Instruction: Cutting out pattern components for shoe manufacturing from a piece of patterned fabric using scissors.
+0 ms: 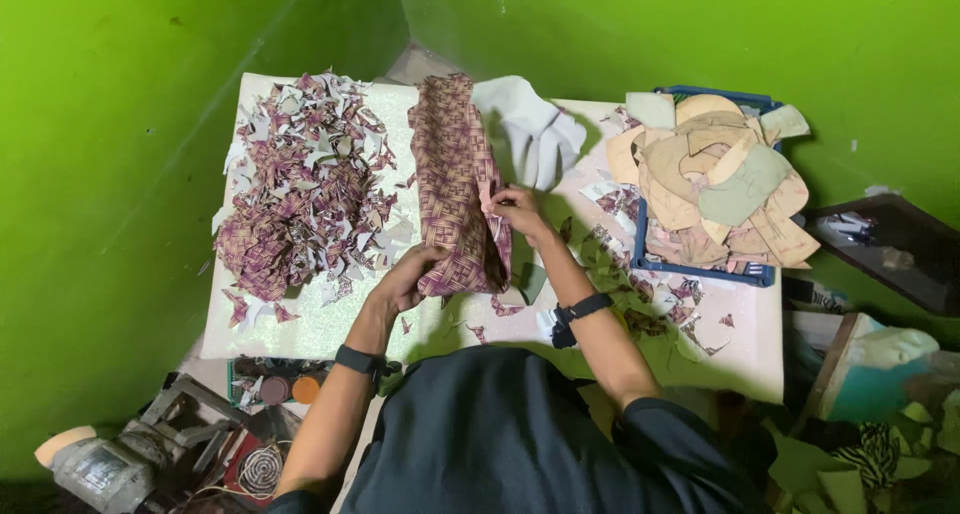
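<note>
A long strip of maroon and cream patterned fabric (452, 169) lies down the middle of the white table (330, 324). My left hand (402, 282) grips its near lower edge. My right hand (518, 212) pinches the strip's right edge about halfway along. Both wrists wear dark bands. A pale grey-white cloth piece (530, 129) lies just behind my right hand.
A heap of small patterned fabric scraps (300, 189) covers the table's left part. A blue tray (700, 271) piled with tan and pale green cut shapes (715, 169) sits at the right. Loose scraps lie near my right forearm. Green walls surround; clutter lies on the floor.
</note>
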